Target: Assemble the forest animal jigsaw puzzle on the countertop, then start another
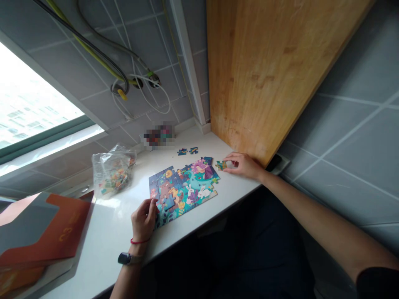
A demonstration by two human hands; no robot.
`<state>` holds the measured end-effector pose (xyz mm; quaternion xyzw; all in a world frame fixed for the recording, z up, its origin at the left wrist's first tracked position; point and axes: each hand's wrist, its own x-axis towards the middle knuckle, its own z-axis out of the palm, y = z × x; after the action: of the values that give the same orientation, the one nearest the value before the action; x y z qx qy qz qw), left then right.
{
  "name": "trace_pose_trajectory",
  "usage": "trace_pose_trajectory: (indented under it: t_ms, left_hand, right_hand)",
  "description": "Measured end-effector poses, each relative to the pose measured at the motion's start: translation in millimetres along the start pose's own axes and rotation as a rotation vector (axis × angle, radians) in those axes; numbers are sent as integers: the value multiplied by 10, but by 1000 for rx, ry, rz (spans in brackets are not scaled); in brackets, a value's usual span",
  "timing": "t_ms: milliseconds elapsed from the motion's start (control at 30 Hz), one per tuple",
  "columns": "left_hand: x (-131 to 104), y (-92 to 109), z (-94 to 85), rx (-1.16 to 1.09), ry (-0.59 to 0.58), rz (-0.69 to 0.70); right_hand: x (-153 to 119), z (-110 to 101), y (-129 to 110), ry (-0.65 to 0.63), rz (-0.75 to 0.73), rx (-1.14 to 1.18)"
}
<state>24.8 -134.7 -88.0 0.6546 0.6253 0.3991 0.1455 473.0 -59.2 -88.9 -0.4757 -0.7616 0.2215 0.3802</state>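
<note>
A partly joined jigsaw puzzle [187, 187] with rabbits and a teal and purple scene lies on the white counter. My left hand [144, 218], wearing a red cord and a dark wristband, rests at its left edge with fingers curled in; what they hold, if anything, is hidden. Off the puzzle's right side, my right hand [245, 165] pinches a loose puzzle piece [221, 165] between thumb and fingers, flat on or just over the counter. Two more loose pieces, a left one [182, 151] and a right one [194, 150], lie behind the puzzle.
A clear plastic bag [114, 172] of puzzle pieces stands at left, beyond an orange and grey box [46, 232]. A pixelated item [158, 135] sits by the tiled wall. One wooden board [264, 70] leans at the right back. Cables [124, 54] hang above the counter [115, 232].
</note>
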Motion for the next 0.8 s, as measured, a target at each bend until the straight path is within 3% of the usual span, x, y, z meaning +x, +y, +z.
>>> trace_pose_trajectory:
  t_ms: [100,200,233,333,433,600,800]
  left_hand:
    - [-23,42,0,63,19,83]
    - [-70,241,65,134,-34,266]
    - [-88,343,113,141,-86,324]
    - [-128,685,346,155,-384,533]
    - [-132,949,652,249,-555,676]
    - [-106,1080,1018,354,-616,667]
    - [-143,1062,1104,341,-605,614]
  right_hand:
    - [-152,59,-128,-198,-120,133]
    - [-229,154,-187,-269,-244,93]
    - [-241,180,-191,-268,-273,62]
    - [-258,217,-179,-263,-333,-8]
    - [-268,208,-175,-274,-373,-56]
    - [-298,200,-210,-262,-391,-135]
    - [-303,227,-195,-225,-371,-87]
